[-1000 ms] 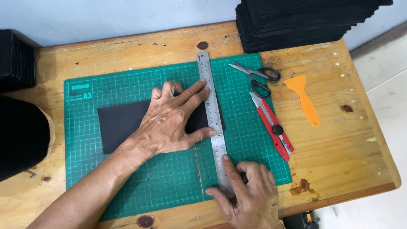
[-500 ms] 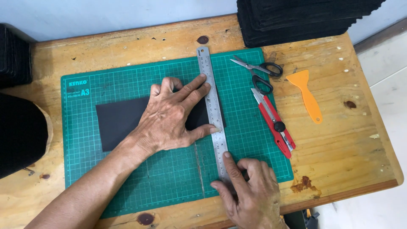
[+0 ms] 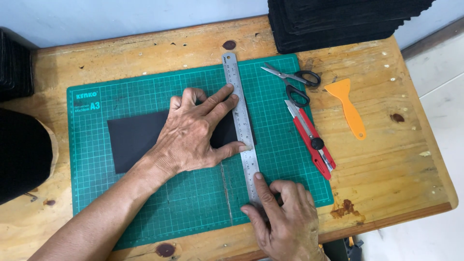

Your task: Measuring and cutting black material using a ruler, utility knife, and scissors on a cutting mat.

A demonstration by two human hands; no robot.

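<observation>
I'm pressing my left hand [image 3: 193, 133], fingers spread, on the black sheet [image 3: 135, 137] mid cutting mat [image 3: 96, 193]; my right hand [image 3: 285, 220], fingers together, is pinning the steel ruler [image 3: 240, 121] near the mat's front edge

I see a pair of black-handled scissors [image 3: 293, 82] lying on the green cutting mat's [image 3: 145, 92] right edge, blades pointing left. Just below them rests a red utility knife [image 3: 311, 140], slanting down towards the right, its lower end past the mat's edge. An orange plastic scraper [image 3: 349, 109] lies on the bare wooden table [image 3: 386, 159], near the scissors (not touching them). At the top right I'm getting a tall stack of black sheets [image 3: 338, 21], one corner overlapping the mat. Another dark stack [image 3: 14, 67] sits at the far left edge, and below it something black and rounded [image 3: 21, 154].
</observation>
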